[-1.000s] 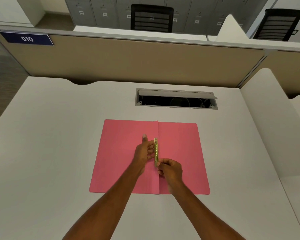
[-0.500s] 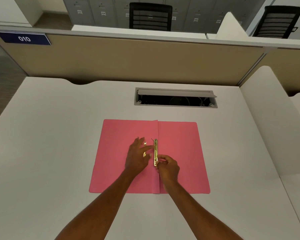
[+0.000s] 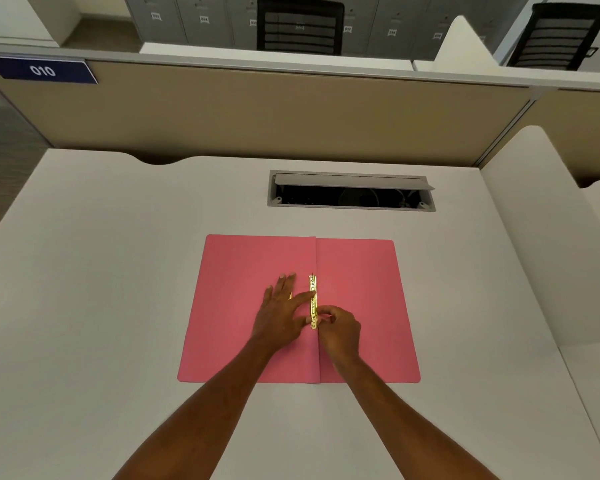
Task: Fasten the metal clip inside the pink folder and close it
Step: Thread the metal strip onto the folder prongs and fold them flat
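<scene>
1. Right hand (image 3: 340,329), grip pinching the clip's (image 3: 313,301) near end.
2. Left hand (image 3: 280,308) at its nine o'clock, fingers spread flat, forefinger across the clip.
3. Pink folder (image 3: 361,289) lies open on the counter (image 3: 118,271); clip along its fold.
4. Cable hatch (image 3: 350,192) at twelve o'clock.

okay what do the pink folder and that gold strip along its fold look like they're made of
The flat pink folder looks like matte card or stiff paper: no glare, one sharp crease down the middle. The thin gold strip looks like polished brass-coloured metal: bright glints, small punched holes. Solid brass or plating cannot be told.
</scene>
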Tool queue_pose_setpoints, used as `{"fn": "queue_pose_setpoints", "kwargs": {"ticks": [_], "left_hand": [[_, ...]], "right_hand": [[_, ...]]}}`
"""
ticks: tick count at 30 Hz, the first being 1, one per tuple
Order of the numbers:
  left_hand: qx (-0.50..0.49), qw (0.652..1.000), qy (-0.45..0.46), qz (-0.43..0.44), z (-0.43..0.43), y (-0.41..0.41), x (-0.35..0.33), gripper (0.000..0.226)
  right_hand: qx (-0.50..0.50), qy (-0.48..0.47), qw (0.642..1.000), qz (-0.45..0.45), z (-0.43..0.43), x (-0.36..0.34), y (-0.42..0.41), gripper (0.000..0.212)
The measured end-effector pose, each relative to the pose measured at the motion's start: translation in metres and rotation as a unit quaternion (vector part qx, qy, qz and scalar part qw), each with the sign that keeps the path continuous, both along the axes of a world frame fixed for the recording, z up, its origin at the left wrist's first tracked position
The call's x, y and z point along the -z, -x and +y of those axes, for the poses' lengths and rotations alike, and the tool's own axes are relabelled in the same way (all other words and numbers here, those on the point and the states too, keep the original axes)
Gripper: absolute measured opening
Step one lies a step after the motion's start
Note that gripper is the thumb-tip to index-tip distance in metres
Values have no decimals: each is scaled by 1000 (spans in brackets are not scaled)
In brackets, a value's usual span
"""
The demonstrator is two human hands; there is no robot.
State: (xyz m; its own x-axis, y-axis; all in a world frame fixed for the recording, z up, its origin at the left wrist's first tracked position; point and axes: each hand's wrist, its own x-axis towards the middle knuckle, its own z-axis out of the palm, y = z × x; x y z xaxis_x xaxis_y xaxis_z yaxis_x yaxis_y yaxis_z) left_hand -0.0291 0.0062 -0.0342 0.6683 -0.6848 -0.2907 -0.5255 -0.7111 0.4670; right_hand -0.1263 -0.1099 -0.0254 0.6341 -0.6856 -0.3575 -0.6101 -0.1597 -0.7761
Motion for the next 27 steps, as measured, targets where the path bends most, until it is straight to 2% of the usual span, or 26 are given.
{"fn": "queue_pose_setpoints", "kwargs": {"ticks": [8,11,17,21,27], "left_hand": [[-24,1000,5,8,-7,-4,-6,44],[-24,1000,-4,5,-10,-5,-8,41],[-1,999,-38,-23,-20,1,-6,40],[1,998,-49,-34,-23,-1,-7,39],[6,997,-55,-44,-19,0,-5,40]], "right_hand": [[47,-80,995,24,-14,-4,-2,26],[53,-94,994,23,-11,-6,-3,10],[25,-93,994,55,-4,-4,3,9],[-14,-45,996,79,1,-3,9,15],[-82,111,986,96,13,-4,19,16]]}}
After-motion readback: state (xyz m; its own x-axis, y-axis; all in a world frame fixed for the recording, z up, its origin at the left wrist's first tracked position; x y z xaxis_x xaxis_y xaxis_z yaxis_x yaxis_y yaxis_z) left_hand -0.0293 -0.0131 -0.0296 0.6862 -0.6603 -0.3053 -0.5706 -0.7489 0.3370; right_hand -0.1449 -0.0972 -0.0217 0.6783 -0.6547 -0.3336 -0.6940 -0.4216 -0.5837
